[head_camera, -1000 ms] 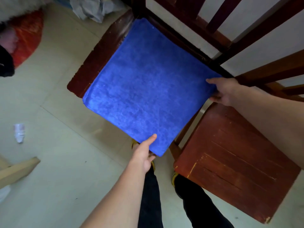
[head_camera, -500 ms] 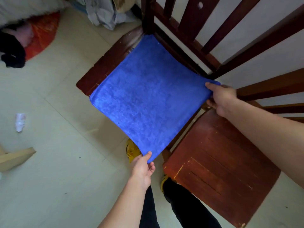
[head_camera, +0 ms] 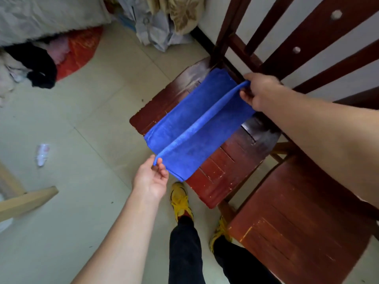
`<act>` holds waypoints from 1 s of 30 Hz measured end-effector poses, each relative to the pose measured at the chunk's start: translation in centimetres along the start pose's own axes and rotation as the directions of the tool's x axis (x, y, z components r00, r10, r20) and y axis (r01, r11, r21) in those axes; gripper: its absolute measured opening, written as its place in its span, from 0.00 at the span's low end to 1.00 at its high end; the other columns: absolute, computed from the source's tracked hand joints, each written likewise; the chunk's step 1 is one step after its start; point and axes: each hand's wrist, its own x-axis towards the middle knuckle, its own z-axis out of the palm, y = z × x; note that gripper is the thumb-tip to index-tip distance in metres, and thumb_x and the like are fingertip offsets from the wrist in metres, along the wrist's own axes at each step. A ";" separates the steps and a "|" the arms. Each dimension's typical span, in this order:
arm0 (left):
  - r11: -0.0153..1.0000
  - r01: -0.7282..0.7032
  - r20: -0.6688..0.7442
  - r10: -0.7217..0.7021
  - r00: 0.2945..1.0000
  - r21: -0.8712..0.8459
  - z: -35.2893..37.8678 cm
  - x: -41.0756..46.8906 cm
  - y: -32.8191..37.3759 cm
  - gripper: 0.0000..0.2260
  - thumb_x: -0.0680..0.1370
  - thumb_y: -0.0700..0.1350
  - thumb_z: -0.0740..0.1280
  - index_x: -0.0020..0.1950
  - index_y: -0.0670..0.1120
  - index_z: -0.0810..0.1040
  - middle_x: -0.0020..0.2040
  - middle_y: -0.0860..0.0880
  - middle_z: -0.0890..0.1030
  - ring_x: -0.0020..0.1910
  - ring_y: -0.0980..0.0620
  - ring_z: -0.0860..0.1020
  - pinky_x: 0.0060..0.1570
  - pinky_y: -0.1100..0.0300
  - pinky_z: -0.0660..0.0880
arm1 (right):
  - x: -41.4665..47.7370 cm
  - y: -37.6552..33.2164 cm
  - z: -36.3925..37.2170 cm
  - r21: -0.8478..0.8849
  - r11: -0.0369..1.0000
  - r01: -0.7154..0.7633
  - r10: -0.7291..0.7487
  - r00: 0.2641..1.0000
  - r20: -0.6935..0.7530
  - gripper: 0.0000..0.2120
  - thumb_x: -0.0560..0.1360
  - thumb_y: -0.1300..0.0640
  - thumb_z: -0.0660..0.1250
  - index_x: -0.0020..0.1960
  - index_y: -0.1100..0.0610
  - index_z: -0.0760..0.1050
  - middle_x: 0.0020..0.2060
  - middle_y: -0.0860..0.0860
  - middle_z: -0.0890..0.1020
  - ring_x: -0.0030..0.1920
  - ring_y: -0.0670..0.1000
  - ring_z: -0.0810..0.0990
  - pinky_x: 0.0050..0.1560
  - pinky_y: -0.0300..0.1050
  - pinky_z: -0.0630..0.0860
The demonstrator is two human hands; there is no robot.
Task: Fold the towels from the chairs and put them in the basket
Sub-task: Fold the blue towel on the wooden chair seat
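A blue towel (head_camera: 190,119) lies on the seat of a dark red wooden chair (head_camera: 223,167), with one edge raised into a ridge that runs from near corner to far corner. My left hand (head_camera: 150,177) pinches the near corner of that raised edge. My right hand (head_camera: 259,92) grips the far corner, close to the chair's backrest. The lifted half stands over the half that lies flat. No basket is in view.
A second wooden chair (head_camera: 303,228) stands at the right, its seat bare. Piled clothes and a red bag (head_camera: 79,50) lie on the floor at the upper left. A crumpled wrapper (head_camera: 42,153) and a pale wooden board (head_camera: 26,199) lie on the left. My yellow shoes (head_camera: 180,198) are below the chair.
Both hands have lifted the towel's right edge and carried it leftward over the rest, so the flat square now stands half folded. The view has tilted and pulled back.
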 end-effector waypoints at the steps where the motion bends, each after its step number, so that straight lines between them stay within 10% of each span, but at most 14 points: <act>1: 1.000 0.000 -0.002 0.000 1.000 -0.016 0.5 0.8 1.0 0.08 0.80 0.41 0.62 0.41 0.44 0.72 0.23 0.51 0.77 0.17 0.59 0.71 0.19 0.69 0.65 | 0.5 -0.2 1.1 0.007 1.000 -0.008 0.008 1.000 0.005 0.10 0.75 0.58 0.69 0.55 0.56 0.74 0.34 0.53 0.77 0.15 0.45 0.73 0.21 0.35 0.72; 7: 0.997 -0.054 -0.040 0.052 0.998 -0.048 2.2 5.2 5.8 0.08 0.81 0.41 0.60 0.42 0.42 0.70 0.42 0.44 0.78 0.37 0.52 0.78 0.31 0.66 0.75 | 2.0 0.0 6.8 -0.042 0.998 -0.037 0.043 0.987 0.157 0.06 0.77 0.53 0.68 0.47 0.55 0.73 0.45 0.54 0.80 0.37 0.49 0.82 0.28 0.37 0.76; 12: 0.703 -0.502 0.149 0.502 0.852 0.503 3.8 5.9 5.4 0.04 0.76 0.36 0.64 0.44 0.44 0.76 0.36 0.44 0.78 0.30 0.52 0.76 0.27 0.64 0.72 | 1.4 2.5 7.7 -0.157 0.986 0.063 -0.054 0.997 0.061 0.03 0.77 0.55 0.67 0.48 0.54 0.75 0.43 0.51 0.80 0.39 0.48 0.81 0.36 0.39 0.79; 16: 0.218 -0.595 0.538 0.268 0.799 0.774 5.0 7.7 3.3 0.05 0.75 0.42 0.69 0.49 0.49 0.76 0.34 0.48 0.79 0.40 0.45 0.80 0.45 0.56 0.77 | 0.4 5.8 7.8 -0.300 0.952 -0.067 0.139 0.964 0.225 0.08 0.78 0.54 0.64 0.56 0.54 0.76 0.43 0.50 0.82 0.41 0.48 0.82 0.44 0.44 0.76; 22: 0.380 -0.485 0.438 0.209 0.874 0.788 5.3 9.8 4.8 0.11 0.78 0.40 0.65 0.58 0.45 0.68 0.39 0.41 0.79 0.30 0.49 0.77 0.27 0.64 0.72 | 4.2 2.1 4.3 -0.111 0.994 -0.002 0.007 0.999 0.039 0.05 0.78 0.55 0.62 0.52 0.51 0.75 0.46 0.48 0.82 0.43 0.45 0.82 0.45 0.45 0.76; 26: 0.137 -0.609 0.553 0.299 0.777 0.781 5.2 8.2 2.7 0.07 0.76 0.40 0.67 0.51 0.49 0.73 0.33 0.49 0.76 0.33 0.50 0.77 0.36 0.59 0.72 | 3.0 2.4 3.4 -0.069 0.997 0.042 -0.046 0.998 -0.051 0.04 0.77 0.56 0.64 0.50 0.51 0.76 0.48 0.49 0.82 0.44 0.45 0.81 0.39 0.42 0.76; 30: 0.142 -0.525 0.524 0.046 0.850 0.839 3.5 7.1 -2.3 0.06 0.74 0.43 0.70 0.41 0.52 0.75 0.33 0.49 0.78 0.38 0.43 0.81 0.42 0.54 0.76 | -0.3 8.4 2.2 -0.070 0.990 -0.121 0.126 0.989 0.074 0.03 0.78 0.56 0.62 0.49 0.53 0.75 0.40 0.50 0.80 0.37 0.46 0.80 0.36 0.39 0.74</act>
